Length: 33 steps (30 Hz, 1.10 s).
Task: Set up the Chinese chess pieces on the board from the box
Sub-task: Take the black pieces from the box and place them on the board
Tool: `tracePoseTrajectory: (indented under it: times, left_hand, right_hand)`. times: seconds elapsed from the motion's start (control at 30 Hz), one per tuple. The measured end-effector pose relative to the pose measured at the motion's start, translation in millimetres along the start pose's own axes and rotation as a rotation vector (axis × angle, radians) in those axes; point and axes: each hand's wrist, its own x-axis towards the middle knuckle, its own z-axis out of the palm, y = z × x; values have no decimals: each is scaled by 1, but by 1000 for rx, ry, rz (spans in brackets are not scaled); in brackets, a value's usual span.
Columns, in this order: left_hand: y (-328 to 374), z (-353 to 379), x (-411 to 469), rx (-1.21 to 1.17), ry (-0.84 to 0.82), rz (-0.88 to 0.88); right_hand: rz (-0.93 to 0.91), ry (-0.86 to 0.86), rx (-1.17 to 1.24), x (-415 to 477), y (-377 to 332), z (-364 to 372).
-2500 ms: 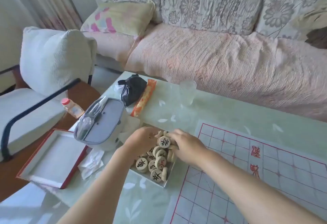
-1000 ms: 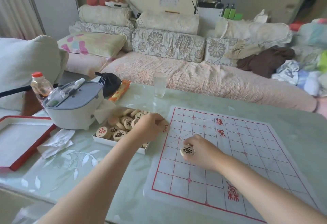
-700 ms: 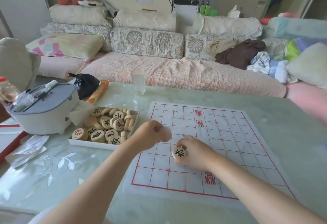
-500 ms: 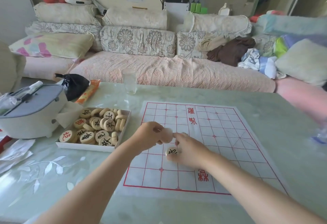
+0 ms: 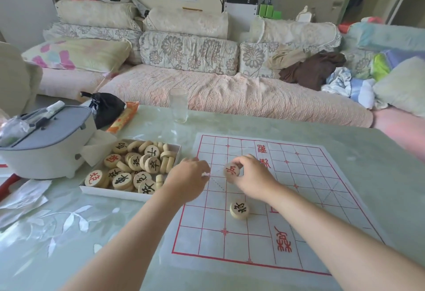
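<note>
Head view, 1 moment.

Left hand (image 5: 188, 176): forearm comes in from the near edge of the bench (image 5: 69, 233), and the back of the hand faces the camera. The hand sits over the left border of the board (image 5: 310, 210), just beside the box (image 5: 110, 193). Its fingers are curled under; I cannot tell whether they enclose anything.

Right hand (image 5: 253, 178): forearm crosses the board from the near right corner of the bench, with the wrist raised. Fingers and thumb pinch the red-marked piece (image 5: 231, 171) by its rim. The piece is tilted with its face toward the camera and is held above the left part of the board. I cannot tell whether its lower edge touches the sheet.

1 black-marked piece (image 5: 239, 209) lies flat on the board, nearer the bench's near edge than the right hand and apart from it.

The box sits on the bench between the board and a grey container (image 5: 46, 148), touching neither hand. Loose pieces (image 5: 138, 171) are heaped inside it, some flat and some on edge.

1 glass (image 5: 178, 105) stands upright near the far edge of the bench.
</note>
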Motion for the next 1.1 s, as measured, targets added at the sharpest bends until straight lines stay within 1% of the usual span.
tracePoseTrajectory:
  times: [0.1,0.2,0.33,0.43,0.5,0.6,0.67,0.73,0.8,0.87,0.93,0.97,1.03,1.1]
  left_hand:
    - [-3,6,7,-53,-90,38]
    - [0,15,17,26,-150,127]
    - [1,23,23,79,-257,147]
    - [-2,24,25,98,-272,146]
    - [-2,24,25,102,-273,144]
    - [0,24,26,119,-270,145]
    - [1,23,26,134,-279,140]
    - [3,23,24,157,-292,133]
    - [5,23,22,174,-301,125]
    - [8,23,21,179,-307,126]
    - [11,22,19,190,-320,123]
    - [13,22,18,213,-324,117]
    - [17,21,14,288,-308,101]
    - [25,21,12,326,-241,100]
  right_hand:
    - [151,12,-103,20,29,-9]
    - [233,28,-156,37,50,-15]
    - [214,53,-178,66,55,-10]
    - [168,64,-201,83,58,0]
    - [146,41,-228,87,58,4]
    - [127,13,-263,83,55,2]
    - [103,29,-278,71,48,-5]
    - [13,42,-233,51,37,-11]
    - [-107,-39,-129,22,21,-17]
    - [-153,-200,-87,-10,5,-22]
    - [-154,-345,-143,-35,-6,-25]
    - [-152,-385,-183,-43,-5,-24]
    - [-157,-389,-209,-53,1,-19]
    - [-159,-339,-177,-58,7,-14]
